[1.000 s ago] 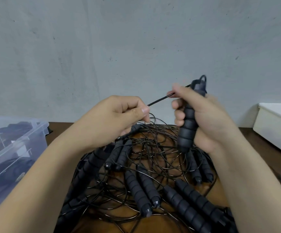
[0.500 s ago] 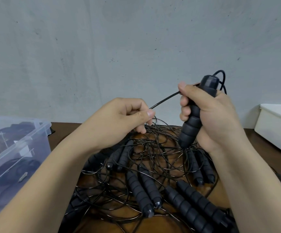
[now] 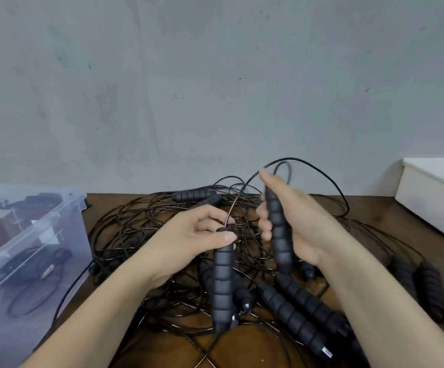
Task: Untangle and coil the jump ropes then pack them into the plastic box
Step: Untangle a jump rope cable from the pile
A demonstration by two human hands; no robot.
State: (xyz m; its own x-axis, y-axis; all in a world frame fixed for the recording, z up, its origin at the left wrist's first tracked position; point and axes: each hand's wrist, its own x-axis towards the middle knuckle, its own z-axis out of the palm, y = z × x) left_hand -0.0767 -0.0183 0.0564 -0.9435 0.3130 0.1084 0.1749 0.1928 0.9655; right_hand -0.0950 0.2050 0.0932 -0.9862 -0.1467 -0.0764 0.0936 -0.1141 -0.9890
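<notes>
One brown wooden table (image 3: pixel 252 346) under tangled jump ropes (image 3: pixel 292 318), grey wall (image 3: pixel 215 88) behind

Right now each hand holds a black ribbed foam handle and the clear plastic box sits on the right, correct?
No. The head view shows the clear plastic box on the left; the left hand and right hand each hold a black ribbed foam handle.

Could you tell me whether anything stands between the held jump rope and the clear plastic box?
No solid object does: the table between the left hand and the clear plastic box carries only loose cords of the tangled pile. The held rope's cord arcs right and drops towards that pile, possibly snagged there.
</notes>
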